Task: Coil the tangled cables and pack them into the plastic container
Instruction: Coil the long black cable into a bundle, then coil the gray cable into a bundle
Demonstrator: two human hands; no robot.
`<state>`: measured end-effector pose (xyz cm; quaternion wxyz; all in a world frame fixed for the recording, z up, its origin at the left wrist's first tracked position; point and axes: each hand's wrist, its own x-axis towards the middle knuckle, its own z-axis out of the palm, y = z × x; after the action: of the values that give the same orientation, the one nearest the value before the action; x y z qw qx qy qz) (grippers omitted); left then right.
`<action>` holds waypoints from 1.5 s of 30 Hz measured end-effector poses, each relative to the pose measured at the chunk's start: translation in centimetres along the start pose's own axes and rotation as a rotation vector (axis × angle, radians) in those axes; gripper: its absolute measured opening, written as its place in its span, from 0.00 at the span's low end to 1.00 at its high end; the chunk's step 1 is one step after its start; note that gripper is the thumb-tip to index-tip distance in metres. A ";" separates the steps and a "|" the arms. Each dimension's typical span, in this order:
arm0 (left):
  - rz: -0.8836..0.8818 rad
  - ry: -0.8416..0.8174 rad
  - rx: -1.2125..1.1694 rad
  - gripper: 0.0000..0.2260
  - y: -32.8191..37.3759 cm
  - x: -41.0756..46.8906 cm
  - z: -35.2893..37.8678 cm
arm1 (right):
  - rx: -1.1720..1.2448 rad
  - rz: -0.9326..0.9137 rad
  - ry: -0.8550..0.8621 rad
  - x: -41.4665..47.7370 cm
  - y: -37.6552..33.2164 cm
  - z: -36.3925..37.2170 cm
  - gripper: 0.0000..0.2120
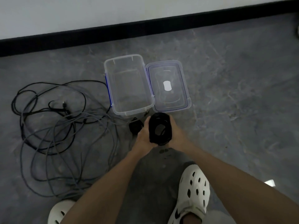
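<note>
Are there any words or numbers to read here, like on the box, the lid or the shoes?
No text can be read anywhere.
White sticker on the lid: looks blank, or too blurred to tell.
Black mark on the right shoe: a shape, no readable letters.
Plastic container and coiled cable: no print seen.

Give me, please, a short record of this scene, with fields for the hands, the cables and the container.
left hand: grips the coiled cable
right hand: grips it too
container: clear, open, empty, just beyond the coil
lid: on the floor, right of the container
loose cables: tangled on the floor, left of the container
black block: beside the left hand
</note>
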<state>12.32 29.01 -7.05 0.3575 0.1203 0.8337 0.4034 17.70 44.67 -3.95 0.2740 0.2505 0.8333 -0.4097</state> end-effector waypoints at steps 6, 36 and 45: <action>-0.012 -0.001 0.136 0.51 -0.4 0.7 1.7 | -0.038 -0.076 0.064 1.0 0.6 1.2 0.51; -0.072 0.189 0.368 0.16 -4.9 -6.6 -12.4 | -0.653 -0.363 -0.038 2.0 -14.1 10.6 0.20; -0.056 0.202 0.294 0.17 -7.6 -6.7 -14.6 | -0.679 -0.263 -0.112 5.0 -15.8 12.0 0.25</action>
<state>7.62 12.31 -3.34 0.2618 0.1066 0.9183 0.2771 6.96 27.27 -4.81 0.3317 0.0134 0.9305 -0.1547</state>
